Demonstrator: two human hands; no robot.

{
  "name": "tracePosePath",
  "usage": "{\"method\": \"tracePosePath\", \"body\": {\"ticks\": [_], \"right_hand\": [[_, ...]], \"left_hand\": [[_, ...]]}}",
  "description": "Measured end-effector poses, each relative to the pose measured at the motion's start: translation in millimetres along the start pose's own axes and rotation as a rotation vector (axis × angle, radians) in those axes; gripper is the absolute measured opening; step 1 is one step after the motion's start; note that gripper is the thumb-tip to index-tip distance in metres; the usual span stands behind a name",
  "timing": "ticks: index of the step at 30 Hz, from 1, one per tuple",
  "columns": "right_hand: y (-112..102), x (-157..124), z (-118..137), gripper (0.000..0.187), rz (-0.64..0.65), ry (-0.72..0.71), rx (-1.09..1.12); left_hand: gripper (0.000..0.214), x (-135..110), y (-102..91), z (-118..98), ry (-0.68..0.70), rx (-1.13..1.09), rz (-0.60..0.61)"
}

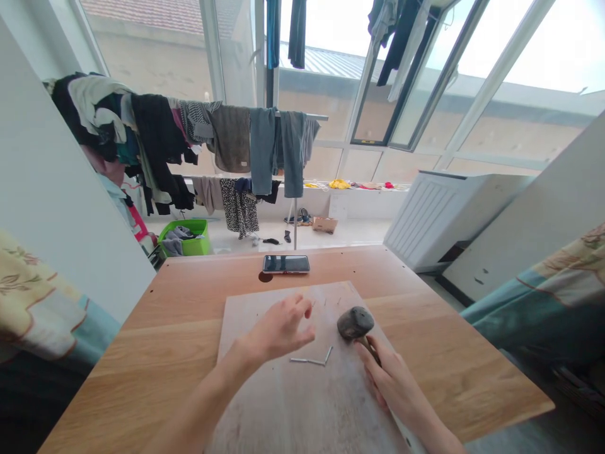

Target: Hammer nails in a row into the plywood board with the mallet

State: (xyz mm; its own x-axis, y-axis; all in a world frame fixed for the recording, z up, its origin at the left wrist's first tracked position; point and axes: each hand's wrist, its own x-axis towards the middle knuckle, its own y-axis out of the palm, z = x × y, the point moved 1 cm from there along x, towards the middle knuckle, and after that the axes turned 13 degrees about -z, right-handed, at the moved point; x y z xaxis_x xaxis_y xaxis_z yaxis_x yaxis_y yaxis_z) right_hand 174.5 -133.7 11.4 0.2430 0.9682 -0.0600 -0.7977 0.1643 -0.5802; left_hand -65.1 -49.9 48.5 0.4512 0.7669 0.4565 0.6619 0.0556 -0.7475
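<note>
My right hand (390,372) grips the handle of a mallet (355,323) with a dark, rounded head, held low over the right side of a pale board (274,416). Above the board's middle is my left hand (286,321), its thumb and fingers apart and nothing visible between them. A few thin nails (339,301) stand upright near the board's far edge, just past the mallet head. Several loose nails (316,362) lie end to end in a bent line between my two hands.
The board rests on a wooden table (449,328). A phone (286,264) lies by the table's far edge, next to a dark round hole (265,277). Beyond stand a clothes rack with laundry (231,135), a green basket (202,239) and a white washing machine (425,214).
</note>
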Motion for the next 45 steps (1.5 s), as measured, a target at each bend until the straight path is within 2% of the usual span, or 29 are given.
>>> {"method": "tracePosePath", "body": {"ticks": [2, 6, 8, 11, 15, 17, 19, 21, 23, 25, 28, 33, 39, 45], "right_hand": [[2.5, 0.2, -3.5, 0.042, -0.011, -0.001, 0.005], [4.5, 1.0, -4.8, 0.045, -0.019, 0.002, -0.020], [3.9, 1.2, -5.2, 0.045, -0.033, -0.003, -0.034], [3.0, 1.5, -5.8, 0.041, -0.076, -0.046, -0.038], [3.1, 2.5, -7.6, 0.039, -0.113, -0.081, -0.056], [3.1, 3.0, -8.7, 0.041, -0.105, -0.077, -0.073], [2.8, 3.2, -9.2, 0.043, -0.085, -0.065, -0.075], [2.5, 3.0, -8.5, 0.044, -0.059, -0.048, -0.062], [2.2, 2.6, -7.1, 0.044, -0.044, -0.032, -0.047], [2.2, 2.3, -5.8, 0.044, -0.048, -0.023, -0.038], [2.6, 1.8, -5.6, 0.046, -0.047, -0.016, -0.035], [3.0, 1.7, -8.4, 0.046, -0.051, 0.000, -0.026], [3.5, 1.2, -5.2, 0.048, -0.039, 0.027, -0.015], [4.5, -1.2, -5.8, 0.041, -0.024, 0.032, 0.017]], "left_hand": [[0.007, -4.2, 9.7, -30.1, 0.122, 0.124, 0.113], [0.014, -18.3, 42.8, -68.6, 0.300, 0.430, 0.183], [0.020, -24.7, 57.8, -76.7, 0.349, 0.494, 0.164], [0.027, -29.9, 71.6, -82.2, 0.394, 0.454, 0.103], [0.024, -27.6, 69.6, -83.1, 0.407, 0.341, 0.091], [0.020, -22.0, 56.6, -76.9, 0.367, 0.250, 0.107], [0.018, -13.9, 36.2, -60.7, 0.250, 0.144, 0.071], [0.021, -6.1, 13.7, -33.3, 0.091, 0.002, -0.027], [0.017, -2.2, -4.3, 1.2, -0.054, -0.146, -0.196], [0.010, -4.2, -13.2, 34.6, -0.204, -0.207, -0.328], [0.007, -14.5, -10.6, 65.6, -0.339, -0.277, -0.321], [0.011, -26.2, 0.3, 71.6, -0.387, -0.370, -0.281], [0.010, -27.0, 0.1, 73.3, -0.359, -0.398, -0.254], [0.011, -28.2, 2.1, 76.0, -0.351, -0.413, -0.261]]}}
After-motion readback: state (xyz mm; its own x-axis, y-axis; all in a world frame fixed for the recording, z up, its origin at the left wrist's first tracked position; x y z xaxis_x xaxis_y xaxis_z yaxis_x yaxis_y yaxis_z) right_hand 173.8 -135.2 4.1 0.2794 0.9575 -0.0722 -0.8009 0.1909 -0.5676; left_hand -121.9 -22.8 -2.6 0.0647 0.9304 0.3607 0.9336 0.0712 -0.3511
